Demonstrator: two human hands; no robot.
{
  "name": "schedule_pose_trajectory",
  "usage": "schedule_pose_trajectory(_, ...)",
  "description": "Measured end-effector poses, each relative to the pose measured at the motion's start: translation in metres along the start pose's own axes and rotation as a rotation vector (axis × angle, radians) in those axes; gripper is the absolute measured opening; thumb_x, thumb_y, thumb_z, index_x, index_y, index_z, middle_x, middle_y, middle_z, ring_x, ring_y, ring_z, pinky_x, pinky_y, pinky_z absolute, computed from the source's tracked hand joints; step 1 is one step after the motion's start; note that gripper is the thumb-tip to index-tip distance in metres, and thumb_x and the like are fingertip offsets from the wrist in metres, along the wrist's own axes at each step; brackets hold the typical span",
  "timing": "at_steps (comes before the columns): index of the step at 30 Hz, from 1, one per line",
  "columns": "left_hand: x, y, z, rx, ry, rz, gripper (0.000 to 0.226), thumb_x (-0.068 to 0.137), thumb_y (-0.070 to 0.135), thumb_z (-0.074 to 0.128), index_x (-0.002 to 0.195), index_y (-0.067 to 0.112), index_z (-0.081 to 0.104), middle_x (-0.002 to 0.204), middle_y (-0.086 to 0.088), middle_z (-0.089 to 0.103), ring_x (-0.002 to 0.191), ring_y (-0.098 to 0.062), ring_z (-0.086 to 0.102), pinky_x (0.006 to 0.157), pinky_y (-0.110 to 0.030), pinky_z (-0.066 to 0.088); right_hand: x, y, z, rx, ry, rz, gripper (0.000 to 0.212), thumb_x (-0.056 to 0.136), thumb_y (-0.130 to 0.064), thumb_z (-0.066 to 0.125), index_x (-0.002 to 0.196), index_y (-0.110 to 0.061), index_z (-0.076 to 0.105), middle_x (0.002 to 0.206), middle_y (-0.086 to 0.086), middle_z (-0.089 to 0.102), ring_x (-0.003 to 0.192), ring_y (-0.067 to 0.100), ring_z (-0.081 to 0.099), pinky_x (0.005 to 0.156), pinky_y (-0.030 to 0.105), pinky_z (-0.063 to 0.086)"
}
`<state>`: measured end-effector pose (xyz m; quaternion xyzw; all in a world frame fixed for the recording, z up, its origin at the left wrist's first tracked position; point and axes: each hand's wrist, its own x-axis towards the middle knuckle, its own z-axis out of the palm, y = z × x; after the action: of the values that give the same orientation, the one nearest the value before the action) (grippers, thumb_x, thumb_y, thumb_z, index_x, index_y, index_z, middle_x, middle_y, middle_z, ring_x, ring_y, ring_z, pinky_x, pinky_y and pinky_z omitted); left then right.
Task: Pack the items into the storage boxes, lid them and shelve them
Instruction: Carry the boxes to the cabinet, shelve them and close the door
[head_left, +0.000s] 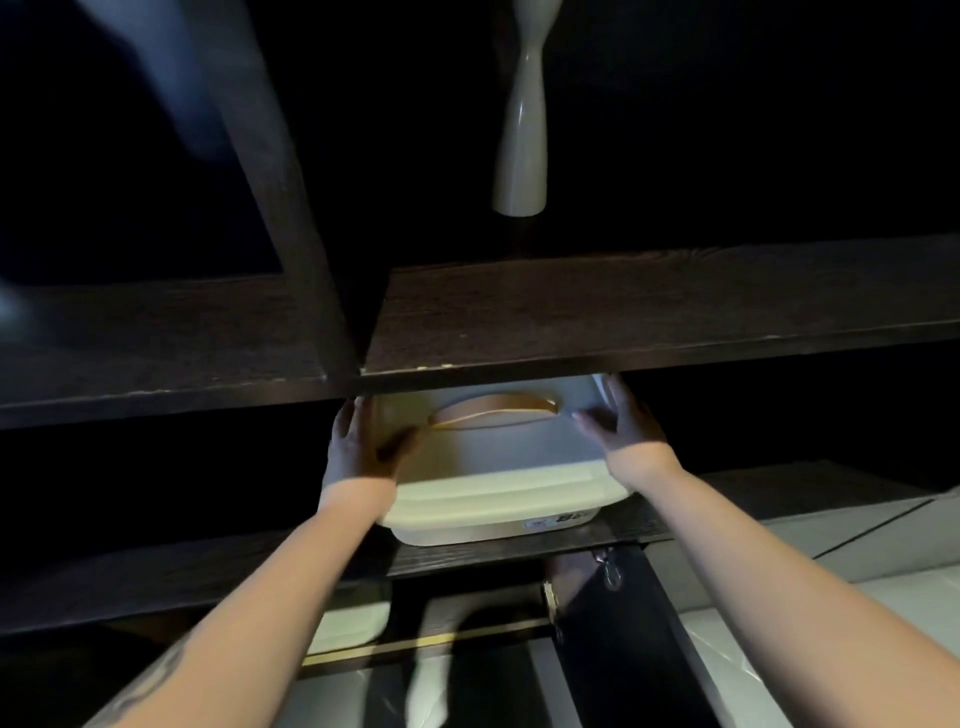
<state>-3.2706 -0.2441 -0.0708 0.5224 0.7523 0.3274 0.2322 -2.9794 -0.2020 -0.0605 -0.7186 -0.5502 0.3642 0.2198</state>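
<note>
A white storage box (498, 499) with its lid on and a tan handle (493, 410) rests partly inside a dark wooden shelf (519, 551), its front end sticking out over the edge. My left hand (358, 447) grips the box's left side. My right hand (623, 431) lies on the lid's right side with its fingers spread. The back of the box is hidden under the shelf board above (623, 312).
A tall white vase (522, 130) stands on the upper shelf. A second white box (353, 623) sits on the level below, at the left. Dark upright dividers frame the compartments. Pale floor tiles show at the lower right.
</note>
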Motion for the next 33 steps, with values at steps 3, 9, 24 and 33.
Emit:
schedule_pose_trajectory(3,0.007,-0.005,0.003,-0.079,0.016,-0.082,0.086,0.07,0.051,0.074,0.143,0.027,0.035,0.137,-0.014,0.048,0.123,-0.033,0.048,0.104,-0.042,0.039,0.005,0.005,0.003,0.138,0.034,-0.038,0.078,0.092,-0.037,0.059,0.152,-0.026,0.01,0.16,0.003,0.014,0.145,0.026,0.02,0.117,0.045,0.02)
schedule_pose_trajectory(9,-0.008,-0.006,0.001,-0.343,-0.006,-0.122,0.078,0.073,0.042,0.075,0.141,0.034,0.037,0.139,0.002,0.048,0.127,-0.02,0.047,0.106,-0.036,0.041,0.007,0.009,0.003,0.307,0.056,-0.042,0.082,0.083,-0.026,0.072,0.15,-0.021,0.024,0.155,0.006,0.029,0.142,0.027,0.029,0.115,0.044,0.026)
schedule_pose_trajectory(24,-0.176,-0.037,-0.047,-0.356,0.157,-0.155,0.086,0.067,0.03,0.083,0.14,0.038,0.038,0.139,0.019,0.045,0.128,-0.004,0.04,0.108,-0.035,0.036,-0.168,0.057,0.033,0.443,0.216,-0.114,0.097,0.057,-0.032,0.091,0.141,-0.036,0.042,0.135,-0.019,0.052,0.122,0.006,0.053,0.103,0.037,0.046)
schedule_pose_trajectory(33,-0.242,-0.1,-0.063,-0.364,0.129,-0.173,0.087,0.064,0.024,0.084,0.136,0.044,0.039,0.128,0.03,0.044,0.12,0.004,0.04,0.097,-0.024,0.034,-0.241,0.092,0.084,0.422,0.208,-0.083,0.101,0.062,-0.02,0.088,0.146,-0.033,0.034,0.137,-0.015,0.045,0.123,0.005,0.041,0.093,0.023,0.035)
